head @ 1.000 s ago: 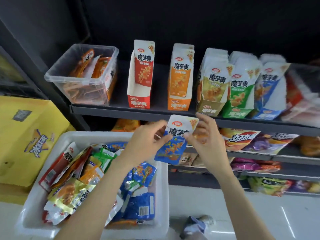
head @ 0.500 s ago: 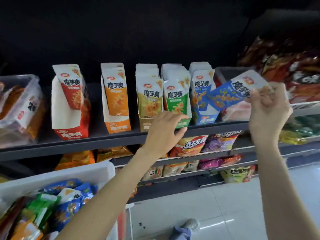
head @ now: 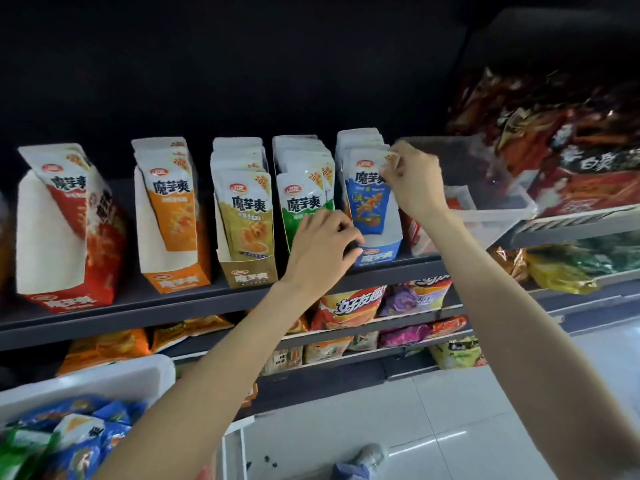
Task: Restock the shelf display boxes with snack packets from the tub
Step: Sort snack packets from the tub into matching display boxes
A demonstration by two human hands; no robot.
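Note:
Several display boxes stand in a row on the dark shelf (head: 145, 306): red (head: 69, 292), orange (head: 176, 275), tan (head: 249, 271), green, and blue (head: 379, 254). My right hand (head: 412, 181) pinches the top corner of a blue snack packet (head: 369, 202) that stands upright at the front of the blue box. My left hand (head: 322, 247) has curled fingers on the blue box's front left edge and covers the green box's front. The white tub (head: 104, 382) at lower left holds several blue and green packets.
A clear plastic bin (head: 485, 202) sits on the shelf right of the blue box. Large red snack bags (head: 571, 168) fill the shelf at far right. Lower shelves carry chip bags (head: 353, 303). White floor tiles lie below.
My right hand brought the blue packet down and left from beside the shelf into the blue box. My left hand rose from the shelf edge to the blue box's front. The view shifted right.

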